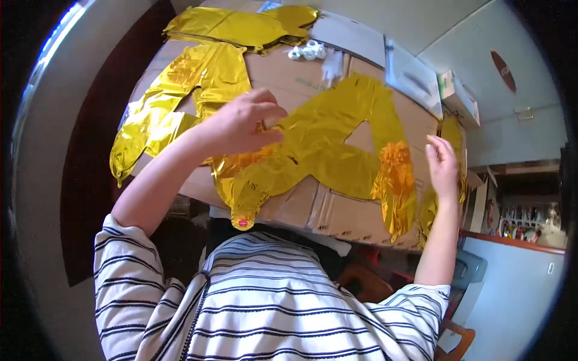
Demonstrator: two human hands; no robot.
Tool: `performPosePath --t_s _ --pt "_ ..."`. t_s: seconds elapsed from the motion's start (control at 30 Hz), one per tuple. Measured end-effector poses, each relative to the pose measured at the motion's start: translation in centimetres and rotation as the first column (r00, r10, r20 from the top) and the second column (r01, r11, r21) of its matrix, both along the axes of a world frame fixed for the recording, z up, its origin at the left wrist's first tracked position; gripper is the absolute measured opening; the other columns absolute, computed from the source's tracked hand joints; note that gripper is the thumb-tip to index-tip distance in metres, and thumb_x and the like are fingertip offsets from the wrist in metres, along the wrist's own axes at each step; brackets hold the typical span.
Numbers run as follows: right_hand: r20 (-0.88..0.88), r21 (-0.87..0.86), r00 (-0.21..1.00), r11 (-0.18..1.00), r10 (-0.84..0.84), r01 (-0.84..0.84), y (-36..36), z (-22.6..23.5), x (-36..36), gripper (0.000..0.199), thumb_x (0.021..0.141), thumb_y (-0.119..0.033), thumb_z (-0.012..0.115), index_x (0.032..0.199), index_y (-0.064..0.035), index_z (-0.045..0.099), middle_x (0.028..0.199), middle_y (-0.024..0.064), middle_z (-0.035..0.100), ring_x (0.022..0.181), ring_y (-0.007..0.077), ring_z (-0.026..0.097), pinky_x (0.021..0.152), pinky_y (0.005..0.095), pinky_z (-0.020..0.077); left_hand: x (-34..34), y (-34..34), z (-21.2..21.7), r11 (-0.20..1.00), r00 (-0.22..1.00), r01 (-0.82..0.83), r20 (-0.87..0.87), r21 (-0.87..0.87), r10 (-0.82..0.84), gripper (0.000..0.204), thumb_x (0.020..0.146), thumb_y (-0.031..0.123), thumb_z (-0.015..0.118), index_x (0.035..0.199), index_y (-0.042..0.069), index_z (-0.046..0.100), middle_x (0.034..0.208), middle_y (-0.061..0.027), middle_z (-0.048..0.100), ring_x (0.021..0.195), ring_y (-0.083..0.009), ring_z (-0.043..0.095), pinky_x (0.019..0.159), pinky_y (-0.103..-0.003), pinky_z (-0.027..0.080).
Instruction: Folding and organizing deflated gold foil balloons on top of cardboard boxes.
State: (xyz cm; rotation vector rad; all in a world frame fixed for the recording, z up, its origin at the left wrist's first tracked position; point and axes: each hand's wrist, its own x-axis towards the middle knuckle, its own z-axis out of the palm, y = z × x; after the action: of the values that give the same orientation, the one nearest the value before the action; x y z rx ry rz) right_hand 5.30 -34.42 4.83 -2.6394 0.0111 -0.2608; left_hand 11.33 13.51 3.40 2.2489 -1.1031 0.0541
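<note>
A flat gold foil balloon [307, 132] shaped like a letter A lies in front of me, its top pointing away. My left hand [247, 120] hovers over its left side with loosely curled fingers, a gap between thumb and forefinger. Nothing shows in that gap. Below this hand, a rounded foil tab with a pink spot [243, 223] hangs at the near edge. Past the balloon's right leg is my right hand [442, 162], raised, its fingers extended and holding nothing visible. A second gold foil balloon [223, 78] spreads out on the left, partly behind my left forearm.
Brown cardboard [277, 75] covers the table. More folded gold foil [229, 27] lies at the far left. White rolls [308, 50], a clear glove-like plastic piece [332, 65], a grey-white sheet [349, 37] and a small box [459, 99] are along the far side. Gold foil [450, 138] hangs at the right edge.
</note>
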Motion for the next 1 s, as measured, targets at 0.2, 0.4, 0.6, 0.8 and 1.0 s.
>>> performPosePath --t_s 0.2,0.4,0.6,0.8,1.0 --pt "-0.023 0.112 0.931 0.925 -0.364 0.364 -10.8 2.0 -6.5 0.019 0.091 -0.017 0.072 0.100 0.0005 0.072 0.091 0.0062 0.073 0.082 0.0118 0.064 0.078 0.0282 0.0504 -0.5 -1.9 2.6 0.999 1.000 0.000 0.007 0.043 0.000 0.034 0.085 0.013 0.073 0.118 0.006 0.067 0.113 -0.0129 0.062 0.096 -0.0285 0.065 0.081 -0.037 0.054" --pt "-0.186 0.296 0.839 0.785 -0.510 0.543 -15.4 -1.5 -9.1 0.035 0.082 -0.023 0.084 0.103 0.0005 0.068 0.095 0.0104 0.071 0.089 0.0172 0.065 0.080 0.0304 0.0511 -0.9 -8.2 3.4 0.974 0.973 0.227 0.030 0.007 -0.227 0.033 0.081 0.010 0.076 0.112 0.004 0.068 0.110 -0.0141 0.064 0.103 -0.0340 0.064 0.089 -0.042 0.053" --pt "-0.359 0.108 0.828 0.862 -0.431 0.495 -13.0 -4.0 -9.1 0.031 0.082 -0.021 0.083 0.095 -0.0010 0.063 0.091 0.0062 0.064 0.079 0.0171 0.057 0.075 0.0315 0.0490 -0.7 -15.2 3.8 0.910 0.910 0.414 0.029 0.002 -0.414 0.027 0.082 0.011 0.074 0.107 0.003 0.068 0.108 -0.0154 0.065 0.103 -0.0359 0.063 0.090 -0.044 0.052" --pt "-0.148 0.197 0.914 0.894 -0.378 0.402 -15.7 -6.7 -10.3 0.014 0.090 -0.012 0.074 0.093 0.0005 0.070 0.081 -0.0001 0.067 0.075 0.0082 0.058 0.069 0.0248 0.0460 -0.3 -22.7 2.1 0.862 0.853 0.507 -0.127 -0.024 -0.506 0.026 0.086 0.016 0.071 0.109 0.003 0.068 0.106 -0.0182 0.065 0.100 -0.0382 0.064 0.087 -0.044 0.053" --pt "0.066 0.344 0.892 0.850 -0.446 0.400 -15.8 -4.8 -12.3 0.016 0.095 -0.010 0.065 0.105 0.0019 0.070 0.097 0.0102 0.071 0.088 0.0167 0.065 0.081 0.0298 0.0498 0.0 -34.3 2.2 0.917 0.611 0.390 -0.723 -0.082 -0.324 0.056 0.099 0.042 0.059 0.129 -0.005 0.059 0.135 -0.0257 0.058 0.118 -0.0326 0.062 0.095 -0.042 0.052"
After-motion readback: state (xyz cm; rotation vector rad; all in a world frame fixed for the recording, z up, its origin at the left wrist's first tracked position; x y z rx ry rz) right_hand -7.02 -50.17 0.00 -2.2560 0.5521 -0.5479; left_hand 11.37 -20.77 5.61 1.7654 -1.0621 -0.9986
